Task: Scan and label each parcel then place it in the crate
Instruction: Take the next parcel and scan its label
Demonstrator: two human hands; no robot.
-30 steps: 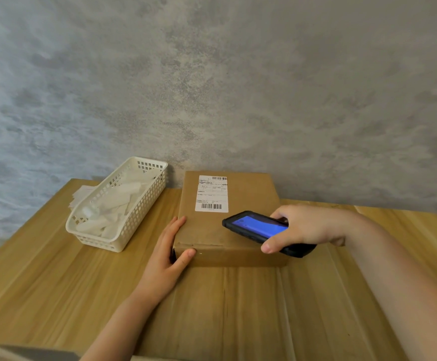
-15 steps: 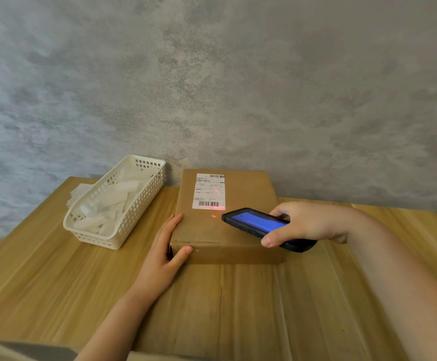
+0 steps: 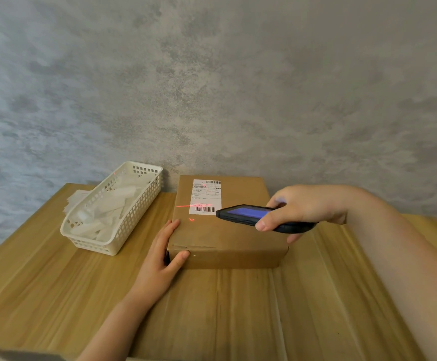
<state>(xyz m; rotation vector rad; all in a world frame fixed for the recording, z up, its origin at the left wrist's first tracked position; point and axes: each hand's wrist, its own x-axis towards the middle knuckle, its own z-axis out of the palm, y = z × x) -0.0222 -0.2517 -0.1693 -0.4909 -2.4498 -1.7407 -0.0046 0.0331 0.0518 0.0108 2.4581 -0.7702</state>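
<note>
A flat brown cardboard parcel lies on the wooden table against the wall. A white shipping label with barcodes is stuck on its top. My left hand rests against the parcel's near left corner, fingers straight along the side and thumb on the front face. My right hand grips a black handheld scanner with a lit blue screen, held just above the parcel's right half. A red laser line falls across the lower part of the label.
A white perforated plastic basket with several white paper slips stands left of the parcel. More white slips lie behind it. A grey mottled wall closes off the table's far edge.
The red scanner light, absent a second ago, has grown from a dot on the cardboard into a line across the label. The scanner has shifted slightly. My left hand stays at the corner.
</note>
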